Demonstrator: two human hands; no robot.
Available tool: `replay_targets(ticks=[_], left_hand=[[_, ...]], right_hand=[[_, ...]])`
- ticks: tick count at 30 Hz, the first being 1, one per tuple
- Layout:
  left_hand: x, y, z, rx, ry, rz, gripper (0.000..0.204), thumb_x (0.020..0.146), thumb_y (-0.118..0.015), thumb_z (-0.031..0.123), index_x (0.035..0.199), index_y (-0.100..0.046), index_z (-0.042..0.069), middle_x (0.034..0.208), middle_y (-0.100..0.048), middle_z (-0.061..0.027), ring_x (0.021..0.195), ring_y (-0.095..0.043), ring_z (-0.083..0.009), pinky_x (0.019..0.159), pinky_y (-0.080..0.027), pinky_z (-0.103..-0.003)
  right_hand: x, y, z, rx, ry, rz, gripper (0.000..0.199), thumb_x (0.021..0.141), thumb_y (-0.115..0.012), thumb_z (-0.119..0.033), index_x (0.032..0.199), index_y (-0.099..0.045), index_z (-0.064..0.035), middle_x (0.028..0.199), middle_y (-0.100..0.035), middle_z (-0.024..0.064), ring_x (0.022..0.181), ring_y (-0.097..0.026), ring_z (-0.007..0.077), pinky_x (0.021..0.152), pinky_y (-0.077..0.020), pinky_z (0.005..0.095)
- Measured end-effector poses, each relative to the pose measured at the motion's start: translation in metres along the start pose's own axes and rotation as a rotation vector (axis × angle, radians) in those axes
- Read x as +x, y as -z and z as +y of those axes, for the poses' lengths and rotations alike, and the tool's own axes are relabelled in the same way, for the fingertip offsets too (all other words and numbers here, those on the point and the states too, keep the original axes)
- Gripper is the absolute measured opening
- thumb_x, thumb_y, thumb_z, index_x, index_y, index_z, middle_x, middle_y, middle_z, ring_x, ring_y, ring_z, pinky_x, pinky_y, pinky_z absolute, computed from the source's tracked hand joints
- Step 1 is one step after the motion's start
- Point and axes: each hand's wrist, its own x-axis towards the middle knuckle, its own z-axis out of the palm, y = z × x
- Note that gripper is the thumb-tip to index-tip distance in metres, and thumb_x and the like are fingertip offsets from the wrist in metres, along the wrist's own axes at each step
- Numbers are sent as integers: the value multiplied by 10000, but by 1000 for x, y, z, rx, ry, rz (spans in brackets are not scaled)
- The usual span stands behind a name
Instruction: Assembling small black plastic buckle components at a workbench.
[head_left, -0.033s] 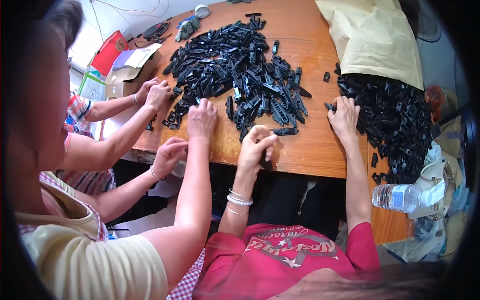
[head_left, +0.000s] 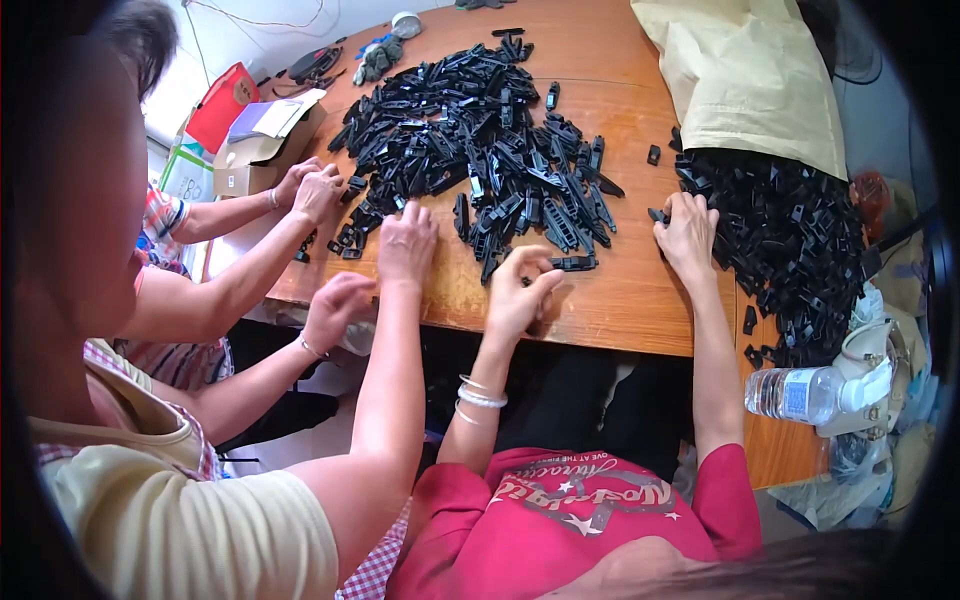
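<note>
Wooden table [head_left: 610,300] carries big heap of black plastic clips [head_left: 480,150]. Left hand [head_left: 517,293] at heap's near edge, fingers curled, pinching small black clip between thumb and fingertips. Right hand [head_left: 688,232] rests on second pile of black parts [head_left: 790,240] below yellow sack [head_left: 750,80], fingers bent over pieces. Other people's hands [head_left: 405,240] work at heap's left side. Water bottle [head_left: 800,392] lies at right

The wooden table [head_left: 620,300] bears heaped black plastic parts [head_left: 480,170], a cream sack [head_left: 745,75] and a cardboard box [head_left: 260,150].
</note>
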Motion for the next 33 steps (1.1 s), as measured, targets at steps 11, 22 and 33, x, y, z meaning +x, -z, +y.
replay_targets(ticks=[11, 22, 33], left_hand=[[-19, -43, -20, 1018, -562, 49, 227, 840, -680, 212, 894, -562, 25, 888, -591, -173, 698, -612, -366, 593, -490, -434], [-23, -31, -19, 892, -580, -198, 221, 795, -695, 91, 986, -609, 23, 953, -555, -139, 850, -601, -356, 730, -492, -416], [-17, -26, -13, 837, -464, -183, 212, 786, -714, 108, 958, -662, -4, 960, -581, -148, 881, -610, -332, 770, -493, -374]], right_hand=[[3, -12, -12, 90, 45, 95, 185, 687, -751, -120, 824, -633, -81, 915, -641, 64, 976, -548, 255, 860, -341, 435], [22, -22, -13, -200, -105, 23, 212, 777, -705, -247, 869, -688, -57, 950, -658, 106, 967, -575, 261, 861, -364, 435], [-67, 11, -59, 1330, -286, -79, 303, 812, -677, -41, 1112, -648, -13, 875, -662, 88, 707, -635, 141, 674, -524, 273]])
